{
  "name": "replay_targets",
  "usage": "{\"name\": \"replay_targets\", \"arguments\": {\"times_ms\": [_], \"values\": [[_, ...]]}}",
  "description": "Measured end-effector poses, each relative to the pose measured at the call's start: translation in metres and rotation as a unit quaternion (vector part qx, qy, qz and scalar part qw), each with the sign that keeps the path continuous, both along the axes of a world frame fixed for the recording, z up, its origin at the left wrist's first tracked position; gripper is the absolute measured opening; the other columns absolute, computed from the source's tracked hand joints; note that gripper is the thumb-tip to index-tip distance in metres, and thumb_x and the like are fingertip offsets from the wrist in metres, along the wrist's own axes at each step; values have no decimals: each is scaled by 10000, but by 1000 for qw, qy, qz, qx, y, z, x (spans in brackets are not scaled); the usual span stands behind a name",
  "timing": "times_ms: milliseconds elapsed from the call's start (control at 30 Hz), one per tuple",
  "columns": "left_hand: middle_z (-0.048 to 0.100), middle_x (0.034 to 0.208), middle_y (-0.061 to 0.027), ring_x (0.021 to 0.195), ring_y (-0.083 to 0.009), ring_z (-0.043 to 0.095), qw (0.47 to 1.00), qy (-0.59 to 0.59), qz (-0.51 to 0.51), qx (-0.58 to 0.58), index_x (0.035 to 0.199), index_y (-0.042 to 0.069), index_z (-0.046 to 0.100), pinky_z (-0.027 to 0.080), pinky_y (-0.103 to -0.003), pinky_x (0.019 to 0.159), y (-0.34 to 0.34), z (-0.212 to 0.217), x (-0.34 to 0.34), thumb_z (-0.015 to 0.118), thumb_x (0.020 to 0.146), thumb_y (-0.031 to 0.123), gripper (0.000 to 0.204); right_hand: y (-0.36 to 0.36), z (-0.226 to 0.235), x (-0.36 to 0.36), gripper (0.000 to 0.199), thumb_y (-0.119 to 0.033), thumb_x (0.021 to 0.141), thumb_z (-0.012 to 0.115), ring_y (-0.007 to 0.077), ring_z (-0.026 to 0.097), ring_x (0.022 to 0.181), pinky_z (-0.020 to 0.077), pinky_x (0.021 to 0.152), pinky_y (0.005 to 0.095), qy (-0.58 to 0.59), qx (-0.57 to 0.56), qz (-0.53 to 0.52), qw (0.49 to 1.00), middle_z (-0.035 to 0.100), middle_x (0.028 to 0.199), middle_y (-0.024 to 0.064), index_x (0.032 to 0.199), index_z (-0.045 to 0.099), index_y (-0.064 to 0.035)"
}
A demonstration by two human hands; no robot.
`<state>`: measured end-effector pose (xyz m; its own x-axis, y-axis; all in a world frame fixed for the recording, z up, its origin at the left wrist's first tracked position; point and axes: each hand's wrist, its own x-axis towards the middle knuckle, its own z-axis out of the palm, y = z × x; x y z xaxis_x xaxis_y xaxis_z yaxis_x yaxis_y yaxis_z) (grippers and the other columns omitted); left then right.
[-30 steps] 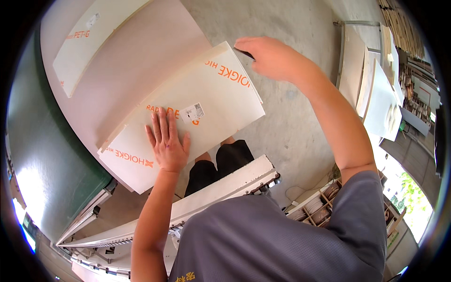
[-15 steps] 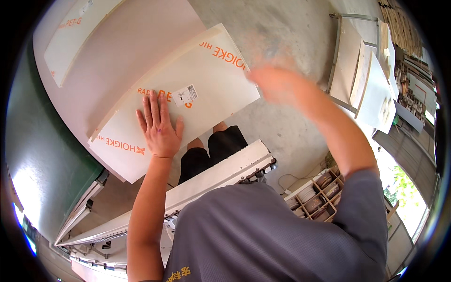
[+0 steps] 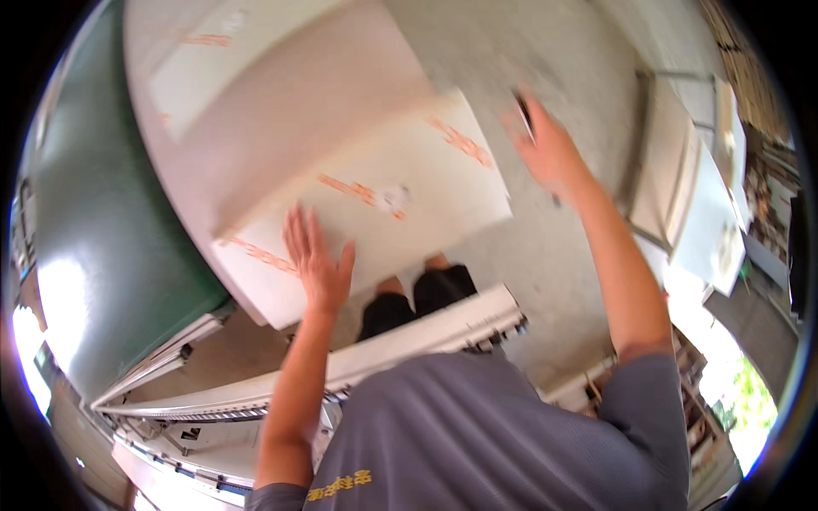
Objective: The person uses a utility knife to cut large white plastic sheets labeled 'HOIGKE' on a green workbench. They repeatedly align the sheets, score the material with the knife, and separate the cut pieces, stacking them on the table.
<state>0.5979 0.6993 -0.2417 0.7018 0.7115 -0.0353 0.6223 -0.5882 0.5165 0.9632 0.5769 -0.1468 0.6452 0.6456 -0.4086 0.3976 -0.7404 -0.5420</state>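
A white panel [image 3: 443,196] with orange print and a small label lies on top of a larger pale pinkish sheet [image 3: 341,94]. My left hand [image 3: 319,271] rests on the panel near its left part, fingers spread and stretched out. Off the panel's right end, over the floor, my right hand [image 3: 552,157] is raised and closed around a slim dark tool [image 3: 524,115] with a light edge. The tool sticks out past the fingers; blur hides its exact kind.
At the upper left lies another white printed panel [image 3: 200,72]. A glossy dark green surface [image 3: 94,196] stands on the left. Close to my body runs a long white machine beam [image 3: 426,328]. Boards lean on a rack [image 3: 703,213] at the right.
The right hand has gone from a blur at the panel's right edge to a spot apart from it. The left hand stays on the panel. The whole view has shifted.
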Motion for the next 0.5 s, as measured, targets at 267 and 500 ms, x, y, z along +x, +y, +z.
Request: {"name": "replay_targets", "arguments": {"times_ms": [267,500], "values": [[629,1212,-195,1064,-295,613,896,-42,409,-169,1308,-25,566,482,-403,929,26,-10,-175,676,972,305,484,-68,-50,-100,637,83,767,511,416,579,1246,440,1062,418,135,67,-75,986,620,1253,275,1393,420,9],[670,894,-203,781,-292,595,880,-83,462,-69,1038,-58,628,491,-405,761,82,-4,-202,420,1101,325,440,-51,-71,-134,652,97,755,439,237,515,1358,554,665,305,184,125,-162,961,547,1420,158,1399,441,-2]]}}
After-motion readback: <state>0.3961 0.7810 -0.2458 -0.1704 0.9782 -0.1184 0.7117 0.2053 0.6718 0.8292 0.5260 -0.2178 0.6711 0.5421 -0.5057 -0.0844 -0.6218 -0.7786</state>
